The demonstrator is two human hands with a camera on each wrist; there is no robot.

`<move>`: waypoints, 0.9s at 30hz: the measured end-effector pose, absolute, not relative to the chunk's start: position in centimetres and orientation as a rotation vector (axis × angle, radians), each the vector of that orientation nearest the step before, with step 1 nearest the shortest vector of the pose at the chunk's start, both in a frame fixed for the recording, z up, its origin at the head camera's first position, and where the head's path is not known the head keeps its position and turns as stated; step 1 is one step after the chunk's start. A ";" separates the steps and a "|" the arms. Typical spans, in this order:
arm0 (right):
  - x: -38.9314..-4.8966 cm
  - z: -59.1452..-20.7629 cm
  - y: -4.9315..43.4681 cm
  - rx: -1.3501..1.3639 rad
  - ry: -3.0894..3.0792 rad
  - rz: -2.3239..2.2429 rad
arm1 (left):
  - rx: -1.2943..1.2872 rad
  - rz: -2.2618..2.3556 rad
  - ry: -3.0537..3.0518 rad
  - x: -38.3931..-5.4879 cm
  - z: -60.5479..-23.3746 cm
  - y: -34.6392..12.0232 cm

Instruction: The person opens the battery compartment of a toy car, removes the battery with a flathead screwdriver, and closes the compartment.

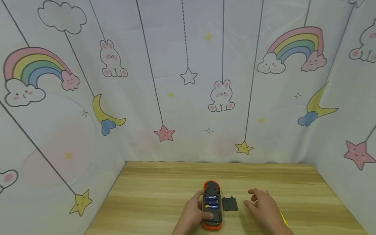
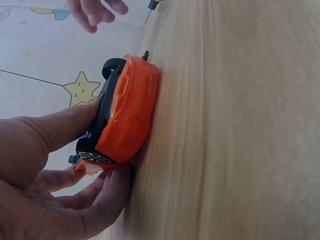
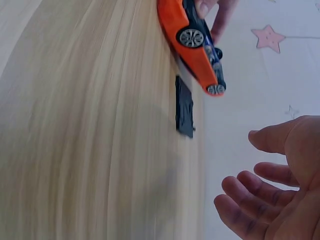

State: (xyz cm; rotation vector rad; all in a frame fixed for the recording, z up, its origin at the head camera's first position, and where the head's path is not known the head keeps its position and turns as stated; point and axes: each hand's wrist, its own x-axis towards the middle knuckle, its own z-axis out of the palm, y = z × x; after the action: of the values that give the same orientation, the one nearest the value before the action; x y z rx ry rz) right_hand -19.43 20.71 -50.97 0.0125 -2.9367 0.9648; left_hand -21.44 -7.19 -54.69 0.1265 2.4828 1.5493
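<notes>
An orange toy car [image 1: 211,186] lies upside down on the table, its dark underside facing up. Several dark blue batteries [image 1: 211,202] sit in its uncovered battery compartment. My left hand [image 1: 192,211] grips the car from the left, thumb pressing on the underside and fingers around the side, as the left wrist view also shows with the car's orange body [image 2: 135,112]. Just right of the car, a black battery cover [image 1: 230,204] lies apart on the wood. Beyond the cover hovers my right hand [image 1: 262,209], fingers loosely bent and holding nothing.
A thin yellow object [image 1: 284,218] lies partly hidden behind the right hand; its kind cannot be made out. The wooden table [image 1: 152,182] ends at white cloth walls [image 1: 188,107] printed with rabbits, stars and rainbows at the back and both sides.
</notes>
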 end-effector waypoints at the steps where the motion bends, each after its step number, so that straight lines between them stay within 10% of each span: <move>1: -19.5 -50.9 20.2 0.013 -2.938 0.967 | 0.126 1.551 2.482 -21.5 -54.7 -7.2; 27: -20.0 -55.0 13.3 0.314 -2.833 1.578 | 0.102 1.573 2.504 -21.4 -55.1 -6.9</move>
State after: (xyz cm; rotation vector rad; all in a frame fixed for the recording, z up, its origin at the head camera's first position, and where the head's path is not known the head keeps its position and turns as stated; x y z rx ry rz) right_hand -19.95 13.26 -54.97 0.3142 -2.8329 1.5778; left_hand -21.37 -6.90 -55.09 0.1022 2.5045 1.5727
